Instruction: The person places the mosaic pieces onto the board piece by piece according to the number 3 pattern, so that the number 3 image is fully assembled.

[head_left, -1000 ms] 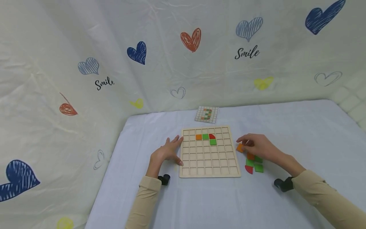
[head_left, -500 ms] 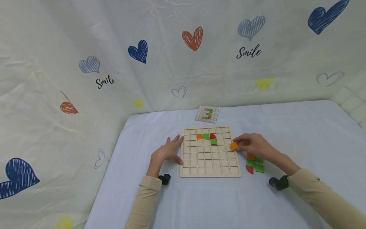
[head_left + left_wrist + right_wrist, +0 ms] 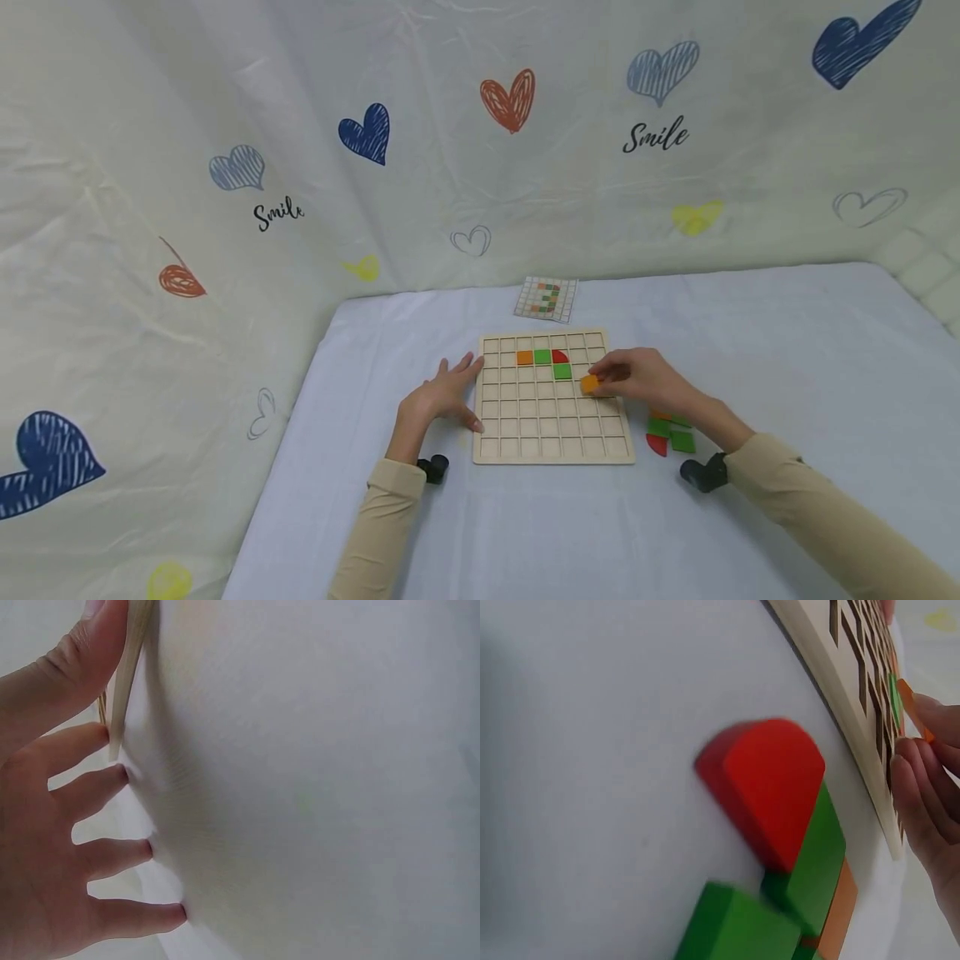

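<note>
A wooden grid board [image 3: 525, 421] lies flat on the white table. Set in its upper rows are an orange square tile [image 3: 524, 357], a green tile [image 3: 542, 357], a red quarter-round tile [image 3: 560, 357] and, below the red one, another green tile [image 3: 562, 372]. My right hand [image 3: 637, 375] pinches an orange tile [image 3: 589, 384] over the board's right part, right of the lower green tile. With fingers spread, my left hand [image 3: 441, 398] touches the board's left edge; in the left wrist view its thumb [image 3: 90, 652] rests against the wooden edge.
Right of the board lie loose tiles: a red quarter-round [image 3: 657, 444], green ones [image 3: 682, 442] and a partly hidden orange one [image 3: 660, 414]. Behind the board is a small printed grid card [image 3: 547, 299] with a coloured pattern. A white curtain with hearts [image 3: 508, 100] hangs behind.
My right hand has lifted the orange tile from beside the loose pile and carried it left over the board. My left hand has stayed at the board's left edge.
</note>
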{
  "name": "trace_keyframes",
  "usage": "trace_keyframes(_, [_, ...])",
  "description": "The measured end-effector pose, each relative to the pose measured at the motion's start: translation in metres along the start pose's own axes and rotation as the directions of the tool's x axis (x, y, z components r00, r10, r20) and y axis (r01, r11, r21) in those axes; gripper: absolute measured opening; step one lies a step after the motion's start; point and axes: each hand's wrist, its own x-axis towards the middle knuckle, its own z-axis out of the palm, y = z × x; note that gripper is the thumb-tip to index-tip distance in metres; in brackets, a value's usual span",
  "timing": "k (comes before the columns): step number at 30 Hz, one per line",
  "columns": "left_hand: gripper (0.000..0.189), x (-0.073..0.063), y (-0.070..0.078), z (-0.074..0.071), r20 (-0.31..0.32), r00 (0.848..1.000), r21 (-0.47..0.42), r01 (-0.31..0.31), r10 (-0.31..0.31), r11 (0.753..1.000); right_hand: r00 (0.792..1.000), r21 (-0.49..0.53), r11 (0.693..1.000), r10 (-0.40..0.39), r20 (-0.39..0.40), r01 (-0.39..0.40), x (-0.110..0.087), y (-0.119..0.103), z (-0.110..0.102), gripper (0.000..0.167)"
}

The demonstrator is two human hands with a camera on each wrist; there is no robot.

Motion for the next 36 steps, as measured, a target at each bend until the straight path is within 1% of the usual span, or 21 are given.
trace_keyframes(6, [0.118,0.000,0.000,0.000,0.003,1.000,0.000,0.004,-0.004,1.000,1.000,0.012,1.000,-0.008,0.017,0.008,0.010,-0.005,0.009,0.028])
trace_keyframes(13, [0.118,0.001,-0.001,-0.001,0.005,1.000,-0.003,0.003,-0.003,1.000,0.999,-0.012,1.000,-0.023,0.030,0.023,0.017,-0.011,0.015,0.030])
trace_keyframes(21, [0.118,0.001,-0.002,0.000,-0.001,1.000,-0.007,0.010,-0.010,1.000,0.998,-0.040,0.998,-0.046,0.040,0.048,0.024,-0.013,0.019,0.025])
trace_keyframes(27, [0.118,0.001,-0.001,0.000,-0.001,1.000,-0.005,0.007,-0.007,1.000,0.996,-0.070,0.994,-0.077,0.032,0.079,0.025,-0.016,0.022,0.023])
trace_keyframes(32, [0.118,0.001,0.000,0.000,0.000,1.000,-0.002,0.006,-0.006,1.000,0.996,-0.106,0.991,-0.081,0.034,0.085,0.026,-0.017,0.024,0.022])
trace_keyframes(36, [0.118,0.001,-0.001,-0.001,0.004,1.000,-0.006,0.010,-0.010,1.000,0.996,-0.112,0.990,-0.078,0.044,0.083,0.026,-0.017,0.025,0.023])
